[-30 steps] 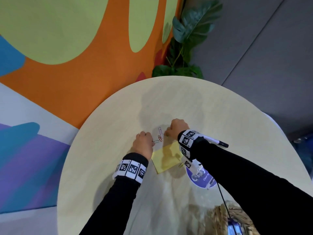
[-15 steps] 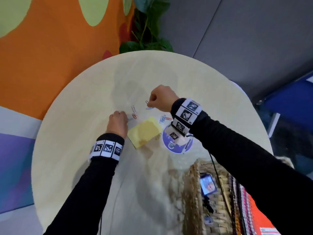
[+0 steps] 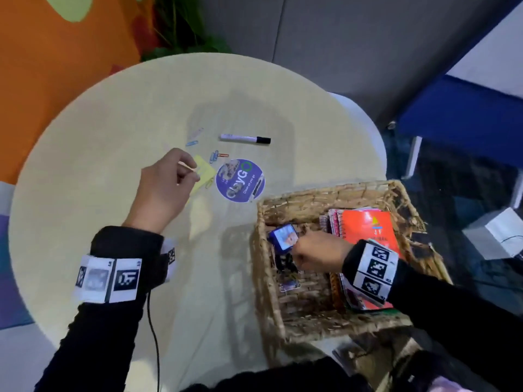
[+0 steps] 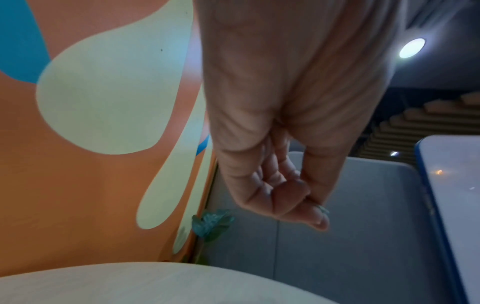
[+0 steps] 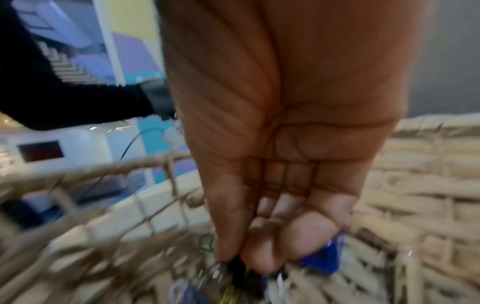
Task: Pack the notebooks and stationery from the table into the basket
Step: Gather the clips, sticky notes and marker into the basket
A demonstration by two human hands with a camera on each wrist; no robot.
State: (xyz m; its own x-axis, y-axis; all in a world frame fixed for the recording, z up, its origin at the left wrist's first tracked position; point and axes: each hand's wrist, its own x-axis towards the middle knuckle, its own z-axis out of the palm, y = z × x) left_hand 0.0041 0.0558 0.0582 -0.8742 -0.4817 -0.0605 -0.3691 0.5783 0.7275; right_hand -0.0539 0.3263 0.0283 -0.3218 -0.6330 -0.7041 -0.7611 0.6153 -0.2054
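Wicker basket [image 3: 334, 193] sits at the right edge of the round pale worktop [image 3: 113, 137], holding an orange spiral notebook [image 3: 368, 224] stacked on other notebooks along its right side, a small blue device with a screen [image 3: 284, 237] near its left wall, and a few small clips on its floor. Right hand [image 3: 317, 250] is down inside the basket, fingers bunched together at the tips over the small items; wrist view is blurred, so whether it pinches anything cannot be told. Left hand [image 3: 164, 185] hovers over the worktop with fingers curled, thumb and forefinger pinching a small clip-like thing [image 4: 323, 209], too small to name for sure. Just beyond that hand lies a yellow sticky-note pad [image 3: 205, 169], partly hidden by the fingers. Loose coloured paper clips [image 3: 216, 157] lie scattered near the pad. White marker with black cap [image 3: 244, 138] lies further back, apart from the rest. Round purple sticker [image 3: 240, 181] sits between pad and basket. Both arms in black sleeves with tag-printed wristbands.
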